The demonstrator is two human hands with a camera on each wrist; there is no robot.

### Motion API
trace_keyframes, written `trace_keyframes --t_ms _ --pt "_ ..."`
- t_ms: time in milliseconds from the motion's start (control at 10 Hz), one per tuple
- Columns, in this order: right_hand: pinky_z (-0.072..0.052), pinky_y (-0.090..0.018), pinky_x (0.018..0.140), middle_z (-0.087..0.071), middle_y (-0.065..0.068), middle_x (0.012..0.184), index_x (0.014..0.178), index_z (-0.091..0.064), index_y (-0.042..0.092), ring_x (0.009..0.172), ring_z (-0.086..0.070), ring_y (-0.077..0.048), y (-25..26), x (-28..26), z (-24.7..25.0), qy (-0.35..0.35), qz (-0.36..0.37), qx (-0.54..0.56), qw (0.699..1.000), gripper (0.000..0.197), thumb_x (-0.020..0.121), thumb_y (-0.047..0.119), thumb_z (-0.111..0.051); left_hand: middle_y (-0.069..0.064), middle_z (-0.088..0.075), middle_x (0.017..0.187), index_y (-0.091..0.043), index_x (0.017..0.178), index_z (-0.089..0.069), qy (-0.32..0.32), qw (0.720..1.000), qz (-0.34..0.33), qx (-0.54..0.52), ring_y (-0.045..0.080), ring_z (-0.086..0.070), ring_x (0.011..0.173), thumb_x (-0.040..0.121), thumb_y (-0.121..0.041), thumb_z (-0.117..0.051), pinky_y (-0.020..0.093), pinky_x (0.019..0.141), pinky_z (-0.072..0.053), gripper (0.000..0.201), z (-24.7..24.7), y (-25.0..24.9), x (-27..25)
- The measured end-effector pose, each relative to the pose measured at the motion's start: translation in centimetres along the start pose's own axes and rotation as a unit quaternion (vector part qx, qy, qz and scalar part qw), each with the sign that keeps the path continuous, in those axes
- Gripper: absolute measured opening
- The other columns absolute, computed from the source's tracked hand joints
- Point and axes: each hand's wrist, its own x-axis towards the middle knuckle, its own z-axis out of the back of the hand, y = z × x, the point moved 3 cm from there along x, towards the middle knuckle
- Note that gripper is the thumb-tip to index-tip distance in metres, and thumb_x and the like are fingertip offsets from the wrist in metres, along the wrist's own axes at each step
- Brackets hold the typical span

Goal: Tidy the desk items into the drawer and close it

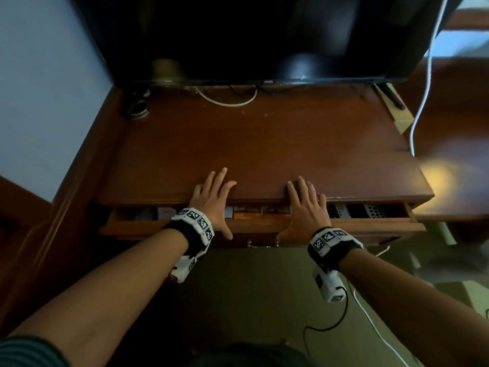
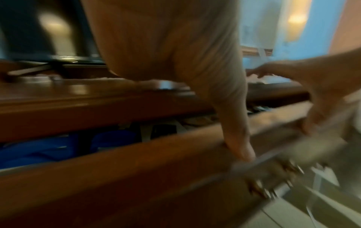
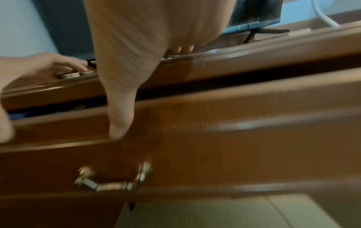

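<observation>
The wooden drawer (image 1: 370,229) under the desk top (image 1: 264,139) stands out by a narrow gap. Inside show an orange box (image 1: 254,216), pale boxes and black and perforated items (image 1: 370,210); blue items (image 2: 39,149) lie at its left. My left hand (image 1: 214,192) lies flat on the desk edge with straight fingers, its thumb (image 2: 234,132) pressing the drawer front. My right hand (image 1: 304,202) lies flat the same way, and its thumb (image 3: 121,120) also presses the drawer front. The brass handle (image 3: 111,183) hangs between the thumbs, untouched.
A dark television (image 1: 264,35) stands at the back of the desk. A white cable (image 1: 423,88) hangs at the right, another white lead (image 1: 227,102) lies under the screen. A round metal thing (image 1: 137,109) sits at the back left. The floor lies below.
</observation>
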Motion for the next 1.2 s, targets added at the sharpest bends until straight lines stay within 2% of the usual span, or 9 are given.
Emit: trace_keyframes --t_ms 200,300,500,700,800,900,1000,1100,1200 --pt "-0.006 -0.057 0.115 0.026 -0.009 0.157 0.146 0.027 0.029 0.145 0.017 -0.035 -0.7 5.3 1.3 0.042 0.059 -0.03 0.997 0.161 0.032 0.082 -0.074 -0.006 0.041 0.149 -0.036 0.147 0.02 0.041 0.999 -0.018 0.005 0.028 0.032 0.14 0.04 -0.076 -0.078 0.053 0.115 0.001 0.15 0.8 1.8 4.2" --pt "-0.007 -0.058 0.114 0.026 -0.004 0.157 0.144 0.027 0.038 0.146 0.015 -0.034 -1.2 6.6 1.2 0.033 0.064 -0.03 0.997 0.154 0.035 0.084 -0.072 -0.013 0.036 0.152 -0.042 0.147 0.009 0.003 0.999 -0.047 -0.019 0.021 0.03 0.142 0.04 -0.079 -0.074 0.051 0.116 0.001 0.141 0.6 2.8 5.5" --pt "-0.012 -0.059 0.113 0.016 -0.003 0.16 0.146 0.019 0.044 0.147 0.005 -0.034 -1.4 7.5 1.1 -0.02 0.059 -0.022 0.998 0.132 0.051 0.083 -0.065 -0.012 0.031 0.154 -0.042 0.148 -0.001 -0.063 0.995 -0.078 -0.006 0.019 0.025 0.144 0.058 -0.078 -0.065 0.049 0.116 -0.006 0.116 0.3 3.4 6.0" --pt "-0.012 -0.058 0.113 0.014 -0.004 0.16 0.146 0.016 0.043 0.146 0.003 -0.035 -1.4 7.6 1.0 -0.023 0.055 -0.03 0.998 0.132 0.051 0.083 -0.065 -0.011 0.029 0.155 -0.04 0.148 -0.004 -0.064 0.996 -0.067 -0.008 0.019 0.024 0.144 0.059 -0.076 -0.067 0.048 0.116 -0.005 0.115 0.3 3.3 5.9" --pt "-0.01 -0.058 0.114 0.019 -0.001 0.159 0.145 0.02 0.044 0.146 0.008 -0.034 -1.0 7.4 1.1 -0.005 0.042 -0.027 0.999 0.134 0.052 0.078 -0.07 -0.009 0.034 0.154 -0.037 0.15 -0.003 -0.028 0.999 -0.036 -0.002 0.021 0.029 0.143 0.063 -0.066 -0.073 0.054 0.116 -0.001 0.116 0.5 2.3 5.8" --pt "-0.01 -0.058 0.114 0.024 0.0 0.158 0.143 0.024 0.045 0.146 0.011 -0.035 -0.4 7.4 1.5 0.02 0.015 -0.015 1.0 0.132 0.059 0.067 -0.075 -0.007 0.038 0.151 -0.034 0.15 0.003 0.008 0.999 0.014 -0.034 0.025 0.032 0.141 0.07 -0.046 -0.079 0.06 0.114 0.003 0.116 0.6 0.8 5.4" --pt "-0.012 -0.058 0.114 0.024 -0.004 0.158 0.143 0.026 0.044 0.145 0.012 -0.039 0.6 6.6 1.3 0.035 -0.018 -0.005 0.999 0.122 0.072 0.054 -0.073 -0.011 0.031 0.154 -0.037 0.15 -0.003 0.007 0.994 0.031 -0.101 0.02 0.028 0.143 0.078 -0.041 -0.072 0.056 0.115 0.004 0.101 0.3 -0.2 4.3" --pt "-0.011 -0.058 0.115 0.027 -0.006 0.157 0.143 0.028 0.042 0.145 0.014 -0.039 1.5 5.2 1.7 0.037 -0.033 0.034 0.998 0.11 0.081 0.055 -0.062 -0.017 0.016 0.158 -0.04 0.148 -0.018 -0.031 0.986 0.013 -0.166 0.01 0.017 0.145 0.088 -0.04 -0.061 0.047 0.116 0.005 0.074 0.8 0.4 1.7" --pt "-0.023 -0.058 0.112 0.03 -0.001 0.153 0.144 0.027 0.04 0.147 0.008 -0.035 1.4 0.4 -0.1 -0.023 -0.008 0.041 0.999 0.114 0.076 0.058 -0.063 -0.026 -0.001 0.154 -0.044 0.132 -0.04 -0.09 0.965 0.002 -0.248 0.001 0.003 0.144 0.093 -0.031 -0.054 0.037 0.118 -0.005 0.044 -1.6 1.9 -3.3"
